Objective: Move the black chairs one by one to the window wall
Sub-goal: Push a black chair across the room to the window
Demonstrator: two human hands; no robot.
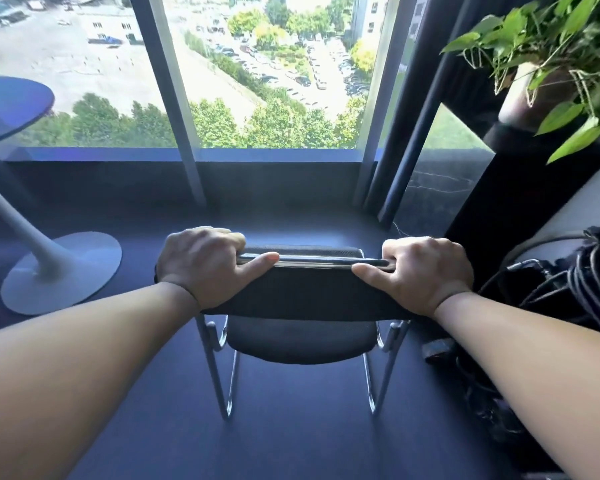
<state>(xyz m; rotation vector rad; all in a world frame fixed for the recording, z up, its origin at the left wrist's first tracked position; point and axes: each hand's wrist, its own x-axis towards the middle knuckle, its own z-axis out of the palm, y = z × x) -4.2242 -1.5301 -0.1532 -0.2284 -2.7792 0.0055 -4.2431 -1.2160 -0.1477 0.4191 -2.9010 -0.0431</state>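
A black chair (302,296) with a mesh back, padded seat and chrome legs stands in front of me, facing the window wall (274,157). My left hand (205,265) grips the left end of the backrest's top edge, fingers curled over it and thumb along the chrome bar. My right hand (426,271) grips the right end the same way. The chair's front sits a short way from the low dark sill under the glass.
A round blue table (11,105) on a grey pedestal base (63,271) stands at the left. A potted green plant (548,74) sits on a dark shelf at the right, with a bundle of black cables (568,278) below it. Dark carpet covers the floor.
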